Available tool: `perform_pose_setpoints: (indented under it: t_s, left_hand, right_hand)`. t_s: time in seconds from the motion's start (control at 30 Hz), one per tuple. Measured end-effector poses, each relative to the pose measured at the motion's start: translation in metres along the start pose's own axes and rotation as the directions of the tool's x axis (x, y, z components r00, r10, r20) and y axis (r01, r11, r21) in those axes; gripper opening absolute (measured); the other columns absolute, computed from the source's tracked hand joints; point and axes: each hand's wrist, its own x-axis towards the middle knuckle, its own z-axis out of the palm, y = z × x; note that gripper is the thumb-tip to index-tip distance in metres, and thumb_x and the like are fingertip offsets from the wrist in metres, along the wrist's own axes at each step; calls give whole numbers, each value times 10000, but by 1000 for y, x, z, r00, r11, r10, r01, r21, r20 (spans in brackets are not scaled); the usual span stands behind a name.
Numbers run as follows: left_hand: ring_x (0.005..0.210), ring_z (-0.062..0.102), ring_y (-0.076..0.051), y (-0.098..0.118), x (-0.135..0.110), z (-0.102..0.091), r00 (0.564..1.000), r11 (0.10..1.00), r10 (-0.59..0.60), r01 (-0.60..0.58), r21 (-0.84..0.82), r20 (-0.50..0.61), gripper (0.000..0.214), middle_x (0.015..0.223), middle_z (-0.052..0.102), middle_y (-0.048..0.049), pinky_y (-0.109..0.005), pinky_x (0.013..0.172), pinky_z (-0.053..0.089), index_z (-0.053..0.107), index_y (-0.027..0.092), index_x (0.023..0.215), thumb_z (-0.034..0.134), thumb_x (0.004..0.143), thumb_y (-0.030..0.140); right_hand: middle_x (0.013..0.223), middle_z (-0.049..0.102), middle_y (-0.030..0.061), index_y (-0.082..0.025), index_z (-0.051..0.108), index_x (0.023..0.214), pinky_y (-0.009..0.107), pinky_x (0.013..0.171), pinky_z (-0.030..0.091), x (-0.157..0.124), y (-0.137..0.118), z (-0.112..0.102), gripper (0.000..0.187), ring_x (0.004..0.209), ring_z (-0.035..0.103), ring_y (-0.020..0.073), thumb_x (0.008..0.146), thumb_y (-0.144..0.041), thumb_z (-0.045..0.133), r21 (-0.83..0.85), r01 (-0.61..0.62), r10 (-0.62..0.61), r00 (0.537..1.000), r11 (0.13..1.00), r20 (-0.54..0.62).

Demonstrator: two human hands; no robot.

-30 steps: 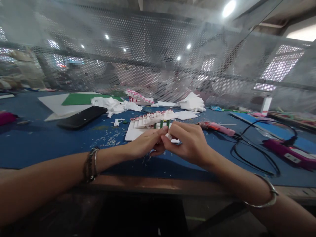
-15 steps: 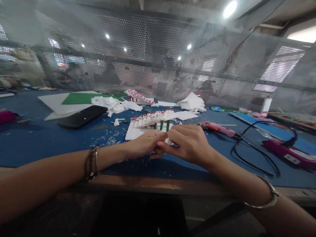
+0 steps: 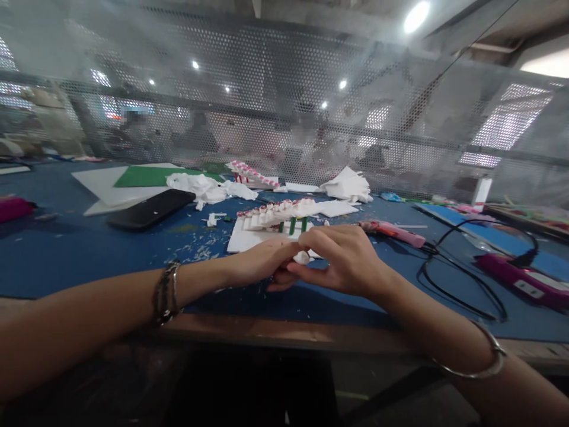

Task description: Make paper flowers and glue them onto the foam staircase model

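My left hand [image 3: 262,265] and my right hand [image 3: 344,260] meet over the near part of the blue table [image 3: 80,255]. Both pinch a small white piece [image 3: 302,257] between their fingertips. Just behind the hands stands a white foam model [image 3: 271,218] with pink-tipped white pieces on top and green posts under it, on a white base sheet. Bracelets circle both wrists.
A black phone [image 3: 150,210] lies at the left, with white and green sheets [image 3: 133,181] and crumpled white paper [image 3: 202,188] behind it. A pink glue gun [image 3: 391,232] and a black cable [image 3: 462,279] lie at the right. A perforated screen [image 3: 284,107] backs the table. White scraps litter the mat.
My hands have sunk slightly toward the table and the right fingers have shifted around the small white piece. Nothing else has moved.
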Motion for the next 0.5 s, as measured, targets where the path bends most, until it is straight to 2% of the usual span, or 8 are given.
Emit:
perform_pose_setpoints:
  t_s: [0.13, 0.27, 0.33, 0.4, 0.5]
  left_hand:
    - [300, 276, -59, -2, 0, 0, 996, 997, -38, 43, -69, 75, 338, 354, 233, 77, -163, 302, 235, 298, 188, 466, 363, 787, 273]
    - [286, 247, -57, -3, 1, 1, 998, 984, -28, 38, -177, 63, 332, 352, 223, 82, -164, 293, 256, 318, 189, 480, 351, 794, 294]
    - [284, 242, -58, -4, 1, 1, 999, 980, -12, 21, -199, 44, 365, 349, 216, 81, -166, 294, 271, 311, 192, 477, 327, 816, 328]
    - [290, 247, -59, -3, 1, 0, 999, 983, -24, 29, -180, 32, 395, 351, 208, 78, -166, 300, 275, 310, 191, 473, 308, 833, 355]
    - [301, 249, -59, -3, 0, 0, 998, 987, -59, 58, -149, 0, 408, 358, 213, 73, -168, 308, 271, 330, 187, 475, 292, 845, 354]
  right_hand:
    - [483, 463, -47, -193, 528, 652, 223, 439, 210, 1, 2, -4, 291, 441, 367, 70, 854, -354, 394, -42, 117, -114, 990, 992, 79]
    - [468, 424, -47, -178, 513, 599, 230, 435, 189, 0, 2, -4, 307, 431, 333, 63, 857, -304, 405, -31, 139, -136, 986, 990, 92]
    - [474, 432, -51, -172, 511, 606, 216, 436, 202, -1, 1, -4, 290, 435, 345, 53, 853, -293, 419, 52, 86, -91, 992, 995, 89]
    - [472, 437, -63, -170, 521, 662, 191, 432, 223, -1, 1, -3, 249, 421, 345, 42, 826, -348, 462, 145, -27, 14, 996, 989, 85]
    - [460, 439, -79, -162, 520, 725, 164, 418, 255, -1, 0, -3, 286, 386, 328, 28, 752, -447, 529, 232, -176, 161, 983, 957, 82]
